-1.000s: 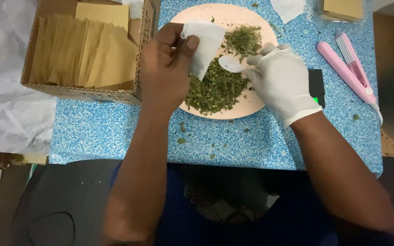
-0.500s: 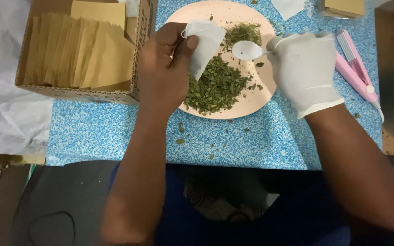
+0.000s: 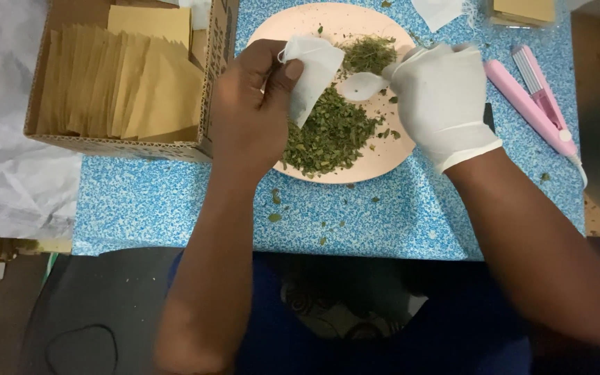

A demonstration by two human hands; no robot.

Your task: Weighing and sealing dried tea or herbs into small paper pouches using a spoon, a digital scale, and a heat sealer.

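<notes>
At the upper centre of the frame, the bare left hand (image 3: 251, 104) pinches a small white filter bag (image 3: 310, 73) between thumb and fingers, above the pink plate (image 3: 383, 158). The gloved right hand (image 3: 446, 97) has its grip closed on a white spoon (image 3: 362, 85), whose bowl is just beside the bag. Dried green leaves (image 3: 328, 135) lie heaped on the plate, and some crumbs are scattered on the blue speckled surface (image 3: 175, 208) toward its lower edge, where most free room is. A cardboard box (image 3: 206, 104) of brown envelopes (image 3: 126, 83) stands touching the left hand's side. A pink sealing tool (image 3: 532, 104) lies at the right, near the surface edge. The spoon handle is hidden in the glove; the plate's top rim is cut off.
</notes>
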